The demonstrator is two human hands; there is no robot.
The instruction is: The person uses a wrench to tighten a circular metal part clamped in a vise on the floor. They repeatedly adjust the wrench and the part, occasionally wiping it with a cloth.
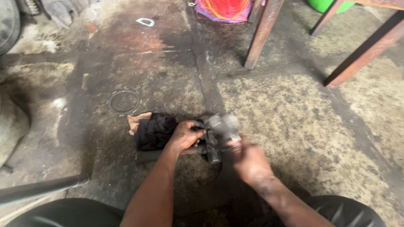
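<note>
The grey metal part sits low over the floor between my hands: my left hand clenches its dark end to steady it, my right hand grasps the blurred side. The black rag lies just beyond my left grip.

Bare grimy forearms, no sleeves; dark, perhaps black, trousers at the knees.

One head-worn camera looks steeply down, close over the stained floor.
</note>
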